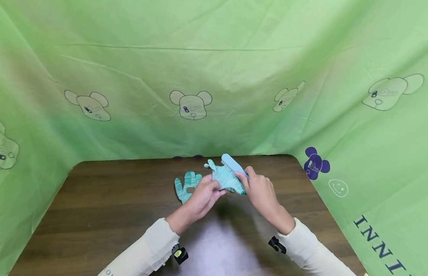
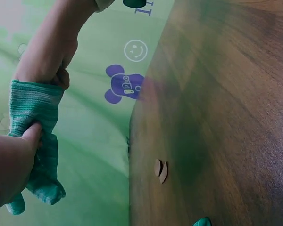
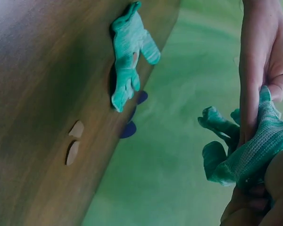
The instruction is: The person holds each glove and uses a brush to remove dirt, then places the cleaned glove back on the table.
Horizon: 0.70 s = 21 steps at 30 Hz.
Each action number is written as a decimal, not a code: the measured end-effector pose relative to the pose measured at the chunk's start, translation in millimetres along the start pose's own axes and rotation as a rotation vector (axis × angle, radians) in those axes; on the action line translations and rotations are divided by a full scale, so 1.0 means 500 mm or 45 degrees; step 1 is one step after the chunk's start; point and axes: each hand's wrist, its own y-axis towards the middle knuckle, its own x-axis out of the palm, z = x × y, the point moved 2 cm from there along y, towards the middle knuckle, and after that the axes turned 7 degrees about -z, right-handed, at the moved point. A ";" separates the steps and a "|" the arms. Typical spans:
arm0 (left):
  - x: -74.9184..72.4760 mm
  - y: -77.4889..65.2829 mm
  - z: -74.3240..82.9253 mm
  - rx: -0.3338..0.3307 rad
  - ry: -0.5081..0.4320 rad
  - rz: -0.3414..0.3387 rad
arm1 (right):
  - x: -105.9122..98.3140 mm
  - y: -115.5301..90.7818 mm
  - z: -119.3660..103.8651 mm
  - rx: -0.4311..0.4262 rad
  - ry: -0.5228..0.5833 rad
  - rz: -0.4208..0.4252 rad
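Note:
My left hand (image 1: 204, 193) grips a green striped knit glove (image 1: 225, 178) in front of me, raised over the table, its thumb pressing on the fabric. My right hand (image 1: 262, 188) holds a light blue brush (image 1: 234, 164), whose bristles face the glove and meet its surface in the head view. In the left wrist view the ribbed cuff (image 2: 35, 94) is up by the right hand, and the glove's fingers hang down. The wrist views hide the brush. A second green glove (image 3: 127, 40) lies flat on the table, with a brown patch in its palm.
Two small brown leaf-shaped pieces, one oval piece (image 3: 77, 128) and another beside it (image 3: 72, 153), lie on the wooden table (image 1: 113, 214). Green printed curtains (image 1: 214, 69) close off the back and sides. Black devices (image 1: 180, 253) hang at both cream sleeves.

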 end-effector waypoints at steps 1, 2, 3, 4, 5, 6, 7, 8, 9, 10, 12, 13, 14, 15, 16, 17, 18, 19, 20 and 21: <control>0.000 0.000 -0.001 -0.002 -0.002 0.007 | 0.000 0.001 0.002 0.006 0.007 0.000; 0.000 0.001 -0.001 -0.003 0.000 0.010 | -0.001 0.002 0.004 0.014 0.015 0.001; -0.001 0.001 -0.002 -0.004 0.004 0.014 | -0.002 0.004 0.006 0.024 0.024 0.001; -0.001 0.002 -0.002 -0.003 0.009 0.017 | -0.004 0.004 0.008 0.035 0.033 -0.001; -0.001 0.003 -0.002 -0.001 0.013 0.023 | -0.005 0.005 0.008 0.047 0.045 -0.003; -0.002 0.004 -0.002 0.001 0.015 0.033 | -0.007 0.005 0.009 0.063 0.063 -0.008; -0.003 0.005 -0.002 0.003 0.015 0.047 | -0.008 0.004 0.008 0.075 0.081 -0.009; -0.004 0.005 -0.003 0.007 0.018 0.059 | -0.010 0.003 0.006 0.080 0.100 -0.003; -0.005 0.005 -0.003 0.012 0.018 0.066 | -0.011 0.000 0.002 0.074 0.116 0.003; -0.006 0.006 -0.003 0.015 0.015 0.073 | -0.012 -0.004 -0.004 0.049 0.130 0.006; -0.009 0.006 -0.003 0.024 0.010 0.071 | -0.012 -0.014 -0.018 -0.035 0.122 0.005; -0.010 0.006 -0.002 0.031 0.009 0.059 | -0.010 -0.020 -0.026 -0.084 0.107 -0.005; -0.010 0.006 -0.001 0.038 0.011 0.046 | -0.008 -0.026 -0.033 -0.132 0.081 -0.015; -0.010 0.006 0.000 0.042 0.011 0.035 | -0.006 -0.030 -0.039 -0.177 0.049 -0.020; -0.010 0.006 0.001 0.044 0.011 0.028 | -0.004 -0.034 -0.043 -0.210 0.015 -0.018; -0.010 0.005 0.002 0.045 0.016 0.021 | -0.002 -0.036 -0.045 -0.221 -0.018 -0.009; -0.009 0.004 0.002 0.043 0.020 0.018 | 0.000 -0.036 -0.046 -0.212 -0.045 0.003; -0.009 0.003 0.003 0.038 0.027 0.015 | 0.001 -0.036 -0.045 -0.198 -0.059 0.017; -0.009 0.003 0.003 0.030 0.031 0.019 | 0.002 -0.034 -0.043 -0.180 -0.070 0.033; -0.009 0.002 0.002 0.021 0.035 0.020 | 0.002 -0.033 -0.042 -0.162 -0.075 0.044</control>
